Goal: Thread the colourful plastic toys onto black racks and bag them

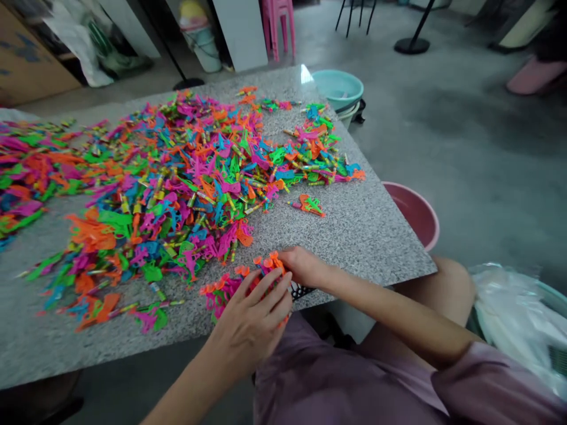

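Observation:
At the table's near edge stands a close row of small plastic toy pieces (221,290), pink, orange and blue, with several orange cup-like ends upward. My left hand (254,316) lies across this row, its fingers curved over the pieces from the near side. Against the row's right end, my right hand (303,265) has its fingers bent around orange pieces; its fingertips are partly hidden. Below the right hand shows a bit of black mesh (301,290), mostly covered. Beyond both hands spreads a large heap of similar bright toy pieces (199,171).
The speckled grey stone table (349,236) has its right edge beside my leg. A pink basin (414,215) and a light-blue basin (339,87) stand beyond that edge. Clear plastic bags (518,313) lie at lower right. Pink stools (280,23) stand behind.

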